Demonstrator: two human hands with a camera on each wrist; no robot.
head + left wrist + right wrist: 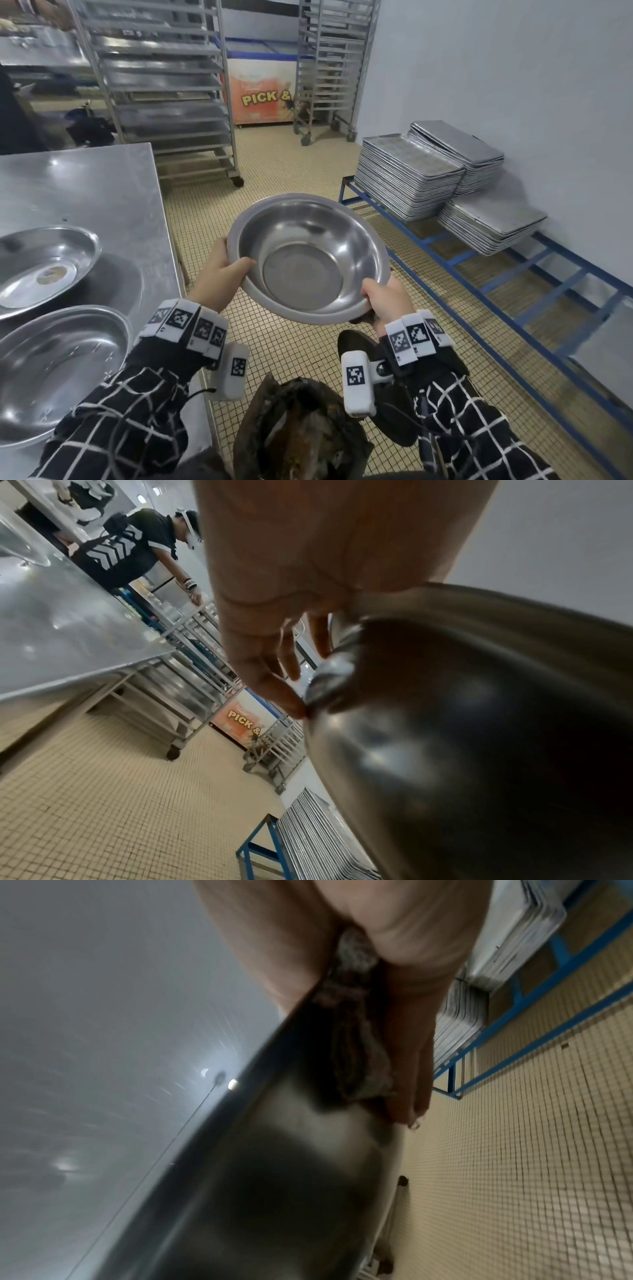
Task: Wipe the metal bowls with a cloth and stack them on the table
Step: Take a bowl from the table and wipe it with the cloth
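I hold a round metal bowl (308, 257) in both hands over the tiled floor, right of the steel table (85, 178), its opening towards me. My left hand (222, 270) grips the left rim, thumb inside. In the left wrist view its fingers (274, 674) touch the bowl's outside (479, 723). My right hand (383, 298) grips the near rim, thumb inside. In the right wrist view a dark cloth (356, 1047) is pressed between its fingers (407, 1056) and the bowl's underside (274, 1177). Two more metal bowls (41, 263) (58, 370) sit on the table at the left.
Stacks of metal trays (428, 171) lie on a low blue rack (513, 274) along the right wall. Wheeled tray racks (161, 85) (329, 68) and a chest freezer (263, 92) stand behind. A dark brown bag (298, 428) is just below my hands. Another person (137, 542) stands beyond the table.
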